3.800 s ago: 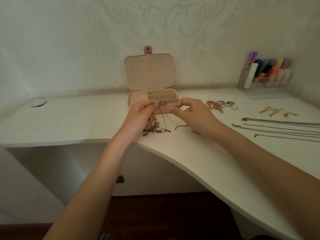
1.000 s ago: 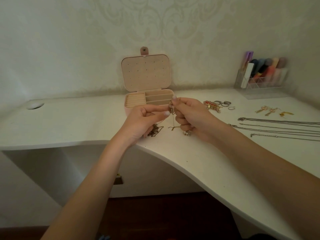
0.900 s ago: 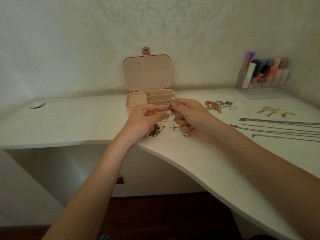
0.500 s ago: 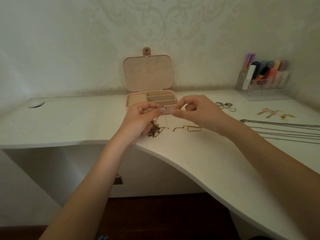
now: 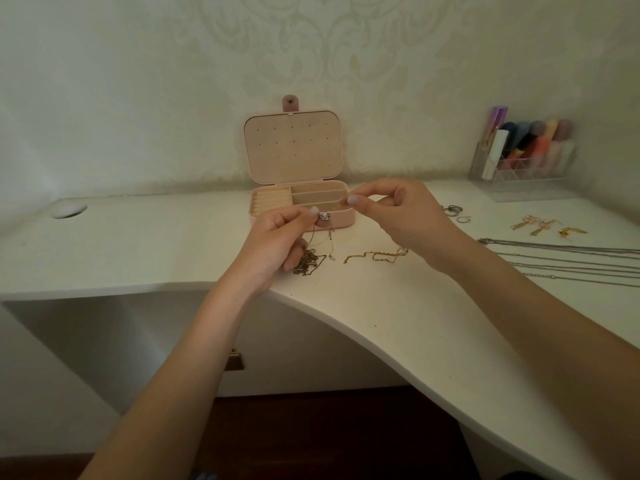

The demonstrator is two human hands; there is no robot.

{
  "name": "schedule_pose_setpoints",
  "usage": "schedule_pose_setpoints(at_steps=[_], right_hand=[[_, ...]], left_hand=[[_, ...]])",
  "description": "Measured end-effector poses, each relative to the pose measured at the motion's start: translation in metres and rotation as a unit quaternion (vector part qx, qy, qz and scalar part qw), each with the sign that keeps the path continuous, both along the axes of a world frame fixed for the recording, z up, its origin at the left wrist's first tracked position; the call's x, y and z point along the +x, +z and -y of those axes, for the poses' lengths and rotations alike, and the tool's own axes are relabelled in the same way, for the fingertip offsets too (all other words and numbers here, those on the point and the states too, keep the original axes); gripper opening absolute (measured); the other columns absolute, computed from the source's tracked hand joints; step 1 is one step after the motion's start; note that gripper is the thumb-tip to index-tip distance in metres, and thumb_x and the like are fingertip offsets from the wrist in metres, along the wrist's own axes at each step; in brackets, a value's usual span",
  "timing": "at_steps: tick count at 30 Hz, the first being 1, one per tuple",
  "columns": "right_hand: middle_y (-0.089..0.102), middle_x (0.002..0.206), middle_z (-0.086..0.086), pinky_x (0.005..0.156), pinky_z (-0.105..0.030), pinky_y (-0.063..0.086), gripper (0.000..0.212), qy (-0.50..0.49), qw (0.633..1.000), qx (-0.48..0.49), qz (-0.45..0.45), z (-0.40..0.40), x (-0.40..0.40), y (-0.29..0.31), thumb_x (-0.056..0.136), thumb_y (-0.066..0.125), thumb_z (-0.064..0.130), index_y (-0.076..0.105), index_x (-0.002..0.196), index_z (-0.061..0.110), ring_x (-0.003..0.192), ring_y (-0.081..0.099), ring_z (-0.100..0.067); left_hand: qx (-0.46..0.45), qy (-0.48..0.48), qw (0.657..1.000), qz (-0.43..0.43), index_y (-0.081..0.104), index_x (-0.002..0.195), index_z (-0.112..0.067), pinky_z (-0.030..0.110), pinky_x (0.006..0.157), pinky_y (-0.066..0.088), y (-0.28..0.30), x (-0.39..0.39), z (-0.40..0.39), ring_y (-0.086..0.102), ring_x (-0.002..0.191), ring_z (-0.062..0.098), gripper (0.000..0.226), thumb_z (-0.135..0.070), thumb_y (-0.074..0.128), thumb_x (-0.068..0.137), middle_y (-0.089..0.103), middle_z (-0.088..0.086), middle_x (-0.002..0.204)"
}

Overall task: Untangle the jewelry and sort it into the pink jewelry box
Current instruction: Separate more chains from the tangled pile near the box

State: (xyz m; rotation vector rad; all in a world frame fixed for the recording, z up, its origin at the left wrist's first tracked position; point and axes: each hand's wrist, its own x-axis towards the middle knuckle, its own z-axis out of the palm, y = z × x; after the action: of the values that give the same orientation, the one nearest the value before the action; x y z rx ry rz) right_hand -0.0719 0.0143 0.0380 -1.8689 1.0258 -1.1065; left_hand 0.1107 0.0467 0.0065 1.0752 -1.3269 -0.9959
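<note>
Pink and open, the jewelry box [image 5: 301, 206] sits at the back of the white desk [image 5: 138, 244], by the wall. Its lid stands up and has little holes in it.

Just in front of the box, the left hand [image 5: 277, 240] pinches a thin chain with its thumb and first finger. A small silver charm [image 5: 324, 216] hangs right beside those fingertips. The other fingers are curled in. Below this hand a dark tangle of chains [image 5: 308, 263] lies on the desk, touching the hand.

The right hand [image 5: 401, 216] is up in front of the box's right side. Its thumb and first finger pinch something tiny; I cannot tell what it is.

A gold chain [image 5: 375, 256] lies on the desk under the right hand.

Far to the right of the box lie some rings [image 5: 453, 210], gold earrings [image 5: 540, 226] and long silver chains [image 5: 568, 261]. A clear holder [image 5: 526, 181] with colored things stands by the wall, right of the box.
</note>
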Motion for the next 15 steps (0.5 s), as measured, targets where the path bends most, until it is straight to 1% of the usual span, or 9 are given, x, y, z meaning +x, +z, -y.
schedule_pose_setpoints(at_steps=[1, 3, 7, 8, 9, 10, 11, 13, 15], right_hand=[[0.026, 0.042, 0.006, 0.039, -0.018, 0.017, 0.014, -0.001, 1.000, 0.006, 0.005, -0.0001, 0.0001, 0.0003, 0.087, 0.066, 0.033, 0.074, 0.091, 0.022, 0.037, 0.018, -0.008], [0.028, 0.044, 0.003, 0.039, -0.018, 0.018, 0.011, -0.002, 1.000, 0.014, 0.011, -0.0006, 0.0005, 0.0007, 0.087, 0.067, 0.033, 0.074, 0.087, 0.025, 0.038, 0.019, -0.010], [0.031, 0.043, 0.002, 0.038, -0.015, 0.022, 0.007, 0.005, 1.000, 0.019, 0.009, -0.0016, 0.0027, -0.0008, 0.087, 0.067, 0.028, 0.073, 0.086, 0.025, 0.038, 0.021, -0.011], [0.031, 0.042, 0.003, 0.038, -0.014, 0.021, 0.006, 0.012, 1.000, 0.020, 0.009, -0.0019, 0.0032, -0.0013, 0.087, 0.067, 0.026, 0.072, 0.087, 0.023, 0.037, 0.020, -0.010], [0.031, 0.041, 0.004, 0.038, -0.014, 0.021, 0.006, 0.020, 1.000, 0.022, 0.007, -0.0025, 0.0034, -0.0015, 0.087, 0.067, 0.024, 0.072, 0.088, 0.021, 0.036, 0.019, -0.009], [0.031, 0.040, 0.006, 0.037, -0.013, 0.020, 0.007, 0.026, 0.999, 0.023, 0.003, -0.0031, 0.0034, -0.0013, 0.087, 0.067, 0.023, 0.072, 0.089, 0.019, 0.036, 0.019, -0.008], [0.032, 0.039, 0.008, 0.037, -0.012, 0.020, 0.008, 0.031, 0.999, 0.022, -0.005, -0.0037, 0.0032, -0.0009, 0.087, 0.067, 0.023, 0.071, 0.090, 0.017, 0.035, 0.019, -0.007], [0.031, 0.037, 0.011, 0.038, -0.012, 0.021, 0.012, 0.033, 0.999, 0.012, -0.028, -0.0049, 0.0021, 0.0006, 0.085, 0.069, 0.023, 0.072, 0.093, 0.014, 0.034, 0.019, -0.004], [0.030, 0.037, 0.010, 0.039, -0.010, 0.020, 0.014, 0.031, 0.998, -0.005, -0.047, -0.0056, 0.0011, 0.0015, 0.084, 0.071, 0.022, 0.072, 0.093, 0.012, 0.033, 0.019, -0.004]], left_hand=[[-0.001, 0.000, 1.000, 0.002, 0.063, 0.080, -0.012, 0.015, 0.033, 0.018, 0.0001, 0.0000, 0.0001, 0.026, 0.027, 0.003, 0.024, -0.019, 0.048, 0.097, 0.058, -0.011, 0.049], [-0.003, -0.002, 1.000, 0.002, 0.065, 0.081, -0.012, 0.014, 0.032, 0.020, -0.0010, 0.0006, 0.0010, 0.027, 0.027, 0.004, 0.023, -0.020, 0.050, 0.096, 0.064, -0.010, 0.057], [-0.012, -0.004, 1.000, 0.005, 0.068, 0.084, -0.014, 0.014, 0.033, 0.023, -0.0036, 0.0024, 0.0036, 0.029, 0.029, 0.006, 0.019, -0.023, 0.054, 0.093, 0.068, -0.007, 0.069], [-0.017, -0.009, 1.000, 0.004, 0.068, 0.082, -0.015, 0.014, 0.033, 0.023, -0.0043, 0.0029, 0.0043, 0.029, 0.029, 0.006, 0.018, -0.025, 0.056, 0.091, 0.069, -0.001, 0.073], [-0.021, -0.015, 1.000, 0.005, 0.069, 0.080, -0.017, 0.014, 0.033, 0.022, -0.0047, 0.0034, 0.0046, 0.029, 0.029, 0.006, 0.018, -0.030, 0.058, 0.087, 0.067, 0.010, 0.076], [-0.023, -0.020, 1.000, 0.009, 0.070, 0.077, -0.020, 0.015, 0.033, 0.022, -0.0047, 0.0038, 0.0046, 0.030, 0.029, 0.007, 0.018, -0.034, 0.060, 0.083, 0.061, 0.020, 0.078], [-0.025, -0.022, 0.999, 0.013, 0.071, 0.076, -0.022, 0.015, 0.033, 0.022, -0.0048, 0.0041, 0.0049, 0.030, 0.030, 0.007, 0.019, -0.037, 0.061, 0.080, 0.057, 0.026, 0.080], [-0.026, -0.024, 0.999, 0.016, 0.072, 0.076, -0.023, 0.015, 0.033, 0.022, -0.0051, 0.0045, 0.0053, 0.030, 0.030, 0.006, 0.018, -0.038, 0.062, 0.078, 0.052, 0.031, 0.080], [-0.022, -0.023, 0.999, 0.015, 0.073, 0.076, -0.025, 0.015, 0.033, 0.021, -0.0050, 0.0040, 0.0055, 0.030, 0.030, 0.006, 0.014, -0.033, 0.062, 0.081, 0.051, 0.032, 0.079]])
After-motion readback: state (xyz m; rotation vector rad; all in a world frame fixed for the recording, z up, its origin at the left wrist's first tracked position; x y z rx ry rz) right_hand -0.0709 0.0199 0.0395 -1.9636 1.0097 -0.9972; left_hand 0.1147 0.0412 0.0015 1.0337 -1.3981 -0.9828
